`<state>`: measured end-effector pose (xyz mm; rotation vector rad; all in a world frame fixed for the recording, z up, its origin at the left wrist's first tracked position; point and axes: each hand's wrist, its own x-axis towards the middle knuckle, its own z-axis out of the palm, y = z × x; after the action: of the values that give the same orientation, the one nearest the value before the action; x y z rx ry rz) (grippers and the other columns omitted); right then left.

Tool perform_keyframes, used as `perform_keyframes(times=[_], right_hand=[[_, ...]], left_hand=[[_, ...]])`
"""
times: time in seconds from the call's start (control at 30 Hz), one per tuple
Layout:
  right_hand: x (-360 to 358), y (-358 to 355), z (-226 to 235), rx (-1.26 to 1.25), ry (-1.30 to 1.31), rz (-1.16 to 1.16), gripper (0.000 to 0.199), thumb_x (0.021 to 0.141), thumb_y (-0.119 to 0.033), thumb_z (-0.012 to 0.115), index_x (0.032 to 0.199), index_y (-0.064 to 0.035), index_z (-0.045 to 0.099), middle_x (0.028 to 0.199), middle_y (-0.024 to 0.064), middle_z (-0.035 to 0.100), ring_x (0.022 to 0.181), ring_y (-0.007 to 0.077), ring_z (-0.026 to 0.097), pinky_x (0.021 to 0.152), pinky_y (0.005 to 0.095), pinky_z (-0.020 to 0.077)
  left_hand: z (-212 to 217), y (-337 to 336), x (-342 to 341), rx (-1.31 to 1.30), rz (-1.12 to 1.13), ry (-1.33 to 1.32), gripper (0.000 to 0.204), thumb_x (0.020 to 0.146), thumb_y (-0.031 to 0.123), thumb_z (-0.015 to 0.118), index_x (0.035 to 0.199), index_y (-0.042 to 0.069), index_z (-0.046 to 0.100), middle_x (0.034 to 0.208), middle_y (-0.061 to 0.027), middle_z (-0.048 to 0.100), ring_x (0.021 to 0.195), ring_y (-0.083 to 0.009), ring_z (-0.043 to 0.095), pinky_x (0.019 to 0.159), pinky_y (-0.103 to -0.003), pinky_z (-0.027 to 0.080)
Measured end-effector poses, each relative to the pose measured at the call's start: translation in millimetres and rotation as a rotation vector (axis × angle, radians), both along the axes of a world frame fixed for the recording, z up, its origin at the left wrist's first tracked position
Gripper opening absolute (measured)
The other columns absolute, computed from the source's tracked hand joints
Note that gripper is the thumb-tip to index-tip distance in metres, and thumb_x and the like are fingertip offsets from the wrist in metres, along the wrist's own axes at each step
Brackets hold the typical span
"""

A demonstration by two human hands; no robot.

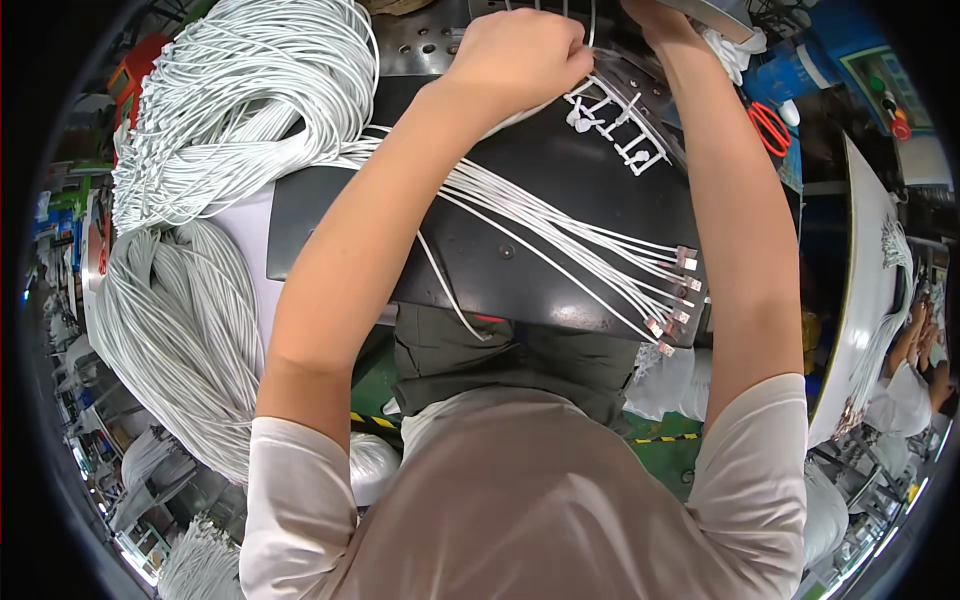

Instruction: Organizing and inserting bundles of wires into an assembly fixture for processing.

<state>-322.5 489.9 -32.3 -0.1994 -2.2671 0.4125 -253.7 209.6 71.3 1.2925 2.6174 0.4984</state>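
Note:
At the far edge of the black work plate, my left hand is closed, and a white cable comes out at its fingers. Just right of it lies a white plastic frame with small moulded pieces. My right hand reaches to the upper rim beside a grey metal part; its fingers are cut off or hidden. Under my left forearm runs a row of white cables, their small connectors at the plate's right end.
A large coil of white cables lies at the left, with a greyer bundle hanging below it. Red-handled scissors rest right of my right forearm. A white board with more cables stands farther right, where another person's hands show.

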Motion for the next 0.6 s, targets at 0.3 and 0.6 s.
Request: perform_keyframes(times=[0.3,0.6], right_hand=[[85,-86,32,-0.079,-0.306,0.167,0.037,0.102,-0.028,0.055,0.125,-0.0004,0.067,0.125,0.0283,0.066,0.122,0.0394,0.062,0.103,0.0472,0.0472],[93,-125,30,0.214,-0.249,0.216,0.059,0.102,-0.042,0.052,0.141,0.0023,0.054,0.142,0.0244,0.058,0.137,0.0376,0.05,0.12,0.0499,0.0308]], left_hand=[[-48,-1,-47,0.374,0.078,0.318,0.04,0.092,0.019,0.059,0.128,0.002,0.064,0.13,-0.0282,0.062,0.117,-0.0438,0.061,0.096,-0.049,0.051],[-87,5,-55,0.233,0.163,0.655,0.051,0.086,0.017,0.062,0.134,-0.002,0.06,0.132,-0.0216,0.065,0.128,-0.034,0.059,0.109,-0.046,0.045]])
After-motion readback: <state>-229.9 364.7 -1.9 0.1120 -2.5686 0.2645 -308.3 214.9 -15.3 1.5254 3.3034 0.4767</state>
